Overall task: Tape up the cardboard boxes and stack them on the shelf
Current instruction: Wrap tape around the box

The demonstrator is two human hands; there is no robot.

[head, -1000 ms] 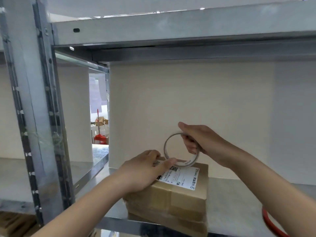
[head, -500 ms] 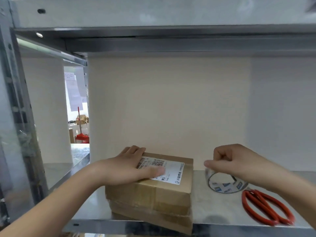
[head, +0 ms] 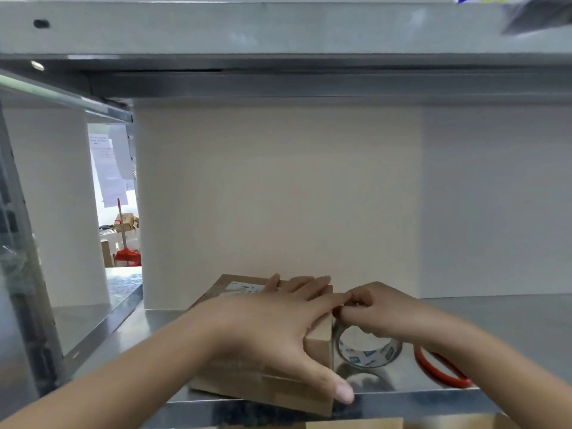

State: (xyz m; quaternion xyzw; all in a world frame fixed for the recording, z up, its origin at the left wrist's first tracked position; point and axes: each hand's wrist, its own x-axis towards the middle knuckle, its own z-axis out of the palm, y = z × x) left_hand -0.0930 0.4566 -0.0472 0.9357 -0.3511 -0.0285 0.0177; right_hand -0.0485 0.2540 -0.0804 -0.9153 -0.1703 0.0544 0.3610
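Observation:
A brown cardboard box (head: 235,289) with a white label lies on the metal shelf (head: 495,329), its front corner over the shelf's front edge. My left hand (head: 278,323) lies flat across its top, fingers straight, thumb down the front right corner. A roll of clear tape (head: 368,351) stands on the shelf right beside the box. My right hand (head: 377,311) pinches the tape at the top of the roll, against the box's right edge.
Red-handled scissors (head: 439,370) lie on the shelf right of the roll. Another shelf board (head: 278,32) runs overhead. The upright post (head: 18,274) stands at the left. More cardboard (head: 356,424) shows below the shelf edge. A wall closes the back.
My right hand brought the tape roll down from above the box to the shelf, then up against the box's right side. My left hand slid right across the top.

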